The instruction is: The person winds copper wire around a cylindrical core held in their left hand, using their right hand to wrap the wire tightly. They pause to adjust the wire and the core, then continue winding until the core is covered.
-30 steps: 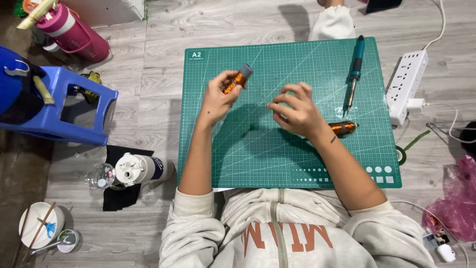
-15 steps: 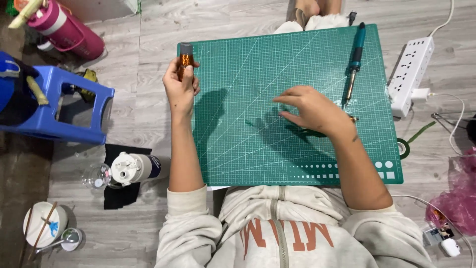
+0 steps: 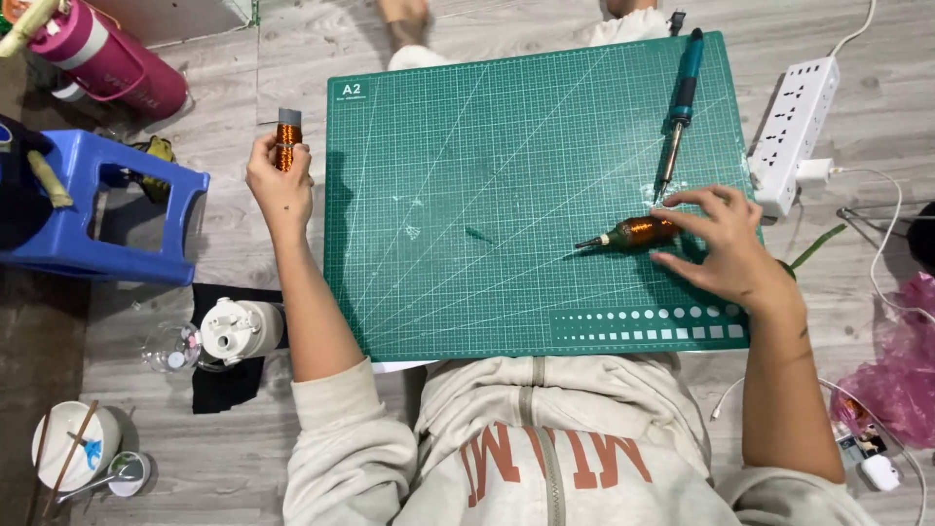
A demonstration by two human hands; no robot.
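While the fingers [image 3: 284, 146] of the left hand [image 3: 280, 185] are closed round a small copper-wire coil [image 3: 286, 136], holding it upright just off the left edge of the green cutting mat [image 3: 467, 195], the right hand [image 3: 726, 244] lies half open on the mat's right side, fingertips touching the end of a second copper-wound coil [image 3: 638, 233] with a dark pointed tip. Both coils look small, light and stiff, but the fine winding would likely scratch or slip loose, so the bare ends seem the safer hold. Just beyond the right hand lies a teal-handled soldering iron [image 3: 680, 102], with a white power strip [image 3: 794, 131] farther right. On the floor to the near left stand a white lidded jar [image 3: 239, 329] and a clear glass [image 3: 170, 348], contents unclear; nearer still, a white bowl [image 3: 73, 443] holds chopsticks, and a small cup [image 3: 127, 472] holds a spoon. A pink bottle [image 3: 107, 58] lies far left, above a blue stool [image 3: 97, 209].
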